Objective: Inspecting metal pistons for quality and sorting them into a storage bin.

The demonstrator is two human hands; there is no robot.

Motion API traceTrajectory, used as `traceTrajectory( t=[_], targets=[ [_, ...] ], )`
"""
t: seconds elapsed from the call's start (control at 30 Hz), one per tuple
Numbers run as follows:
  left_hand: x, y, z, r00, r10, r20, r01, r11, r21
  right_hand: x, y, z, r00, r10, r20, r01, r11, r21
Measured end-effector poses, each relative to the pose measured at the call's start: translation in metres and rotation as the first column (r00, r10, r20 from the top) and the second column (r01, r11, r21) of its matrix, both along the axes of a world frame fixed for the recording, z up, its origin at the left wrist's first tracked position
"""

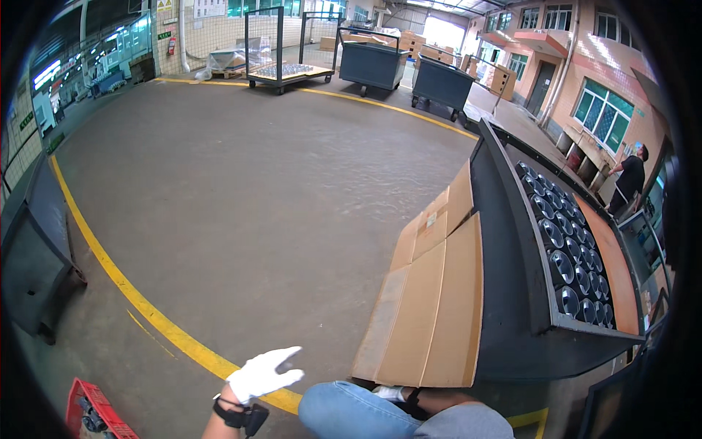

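My left hand (267,374), gloved in white, hung beside my blue-jeaned knee (355,411), its thumb and fingers spread well apart with nothing between them. My right hand (390,394), also gloved, lay at the lower edge of the cardboard sheet (439,314); its fingers were mostly hidden there, and I could not tell whether they gripped the edge. The sheet, creased lengthwise and slit near its upper right side, stood tilted beside the dark metal bin (512,307); whether the two touched was unclear. In the bin, round metal parts (567,256) sat in rows. To my left were a yellow floor line (186,350) and a red crate (110,411). The step in hand, as I judged it, was handling the sheet from below with the right hand. The next move probably called for bringing the left hand to the sheet's near left edge, to steady it against folding at its creases.
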State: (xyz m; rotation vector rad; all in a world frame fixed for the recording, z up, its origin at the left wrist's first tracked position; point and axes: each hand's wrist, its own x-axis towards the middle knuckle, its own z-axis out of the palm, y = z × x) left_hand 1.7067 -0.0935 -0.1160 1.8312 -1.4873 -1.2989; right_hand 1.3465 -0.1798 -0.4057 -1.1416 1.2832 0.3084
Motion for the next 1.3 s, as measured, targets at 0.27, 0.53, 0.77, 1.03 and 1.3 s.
traceTrajectory(
  t=[0.27,0.53,0.77,1.03,1.3],
  targets=[
    [0.043,0.083,0.018,0.885,0.432,-0.174,-0.423,0.902,0.087,-0.003,-0.008,0.091,0.951,0.304,0.063,-0.29,0.943,-0.165],
    [0.014,0.088,0.105,0.869,0.443,-0.222,-0.451,0.893,0.018,0.014,-0.067,0.239,0.777,0.626,0.065,-0.559,0.734,-0.386],
    [-0.071,0.107,0.252,0.873,0.463,-0.151,-0.467,0.884,0.014,-0.002,-0.078,0.374,0.598,0.802,0.012,-0.65,0.494,-0.577],
    [-0.189,0.187,0.311,0.945,0.203,0.256,-0.124,0.948,-0.295,-0.097,-0.049,0.551,0.44,0.885,-0.156,-0.672,0.209,-0.711],
    [-0.349,0.231,0.398,0.701,0.621,0.351,-0.667,0.744,0.016,-0.061,-0.069,0.605,0.162,0.987,0.006,-0.828,0.139,-0.544]
  ],
)
